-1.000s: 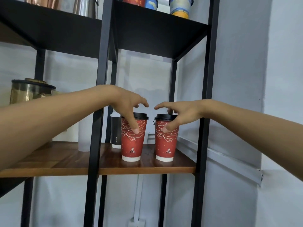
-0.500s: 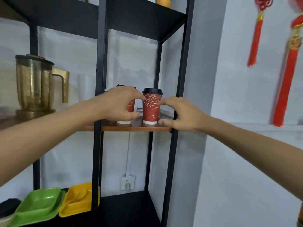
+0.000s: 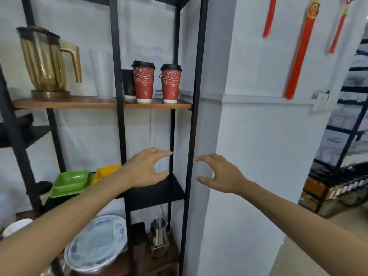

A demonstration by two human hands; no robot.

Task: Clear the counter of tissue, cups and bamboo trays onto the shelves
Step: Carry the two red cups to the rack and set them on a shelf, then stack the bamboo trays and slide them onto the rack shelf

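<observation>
My left hand [image 3: 146,169] and right hand [image 3: 220,173] are both empty, fingers curled loosely apart, held low in front of the black shelf frame [image 3: 194,116]. Well above them, the two red paper cups [image 3: 143,81] [image 3: 171,83] with black lids stand upright, side by side on the wooden shelf [image 3: 79,103].

Shop storeroom: stocked shelves [image 3: 103,103], takeaway cups [image 3: 143,81]

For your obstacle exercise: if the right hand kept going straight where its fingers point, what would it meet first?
Probably the black shelf post: the right hand, open and empty, points left toward it. Depth is uncertain.
</observation>
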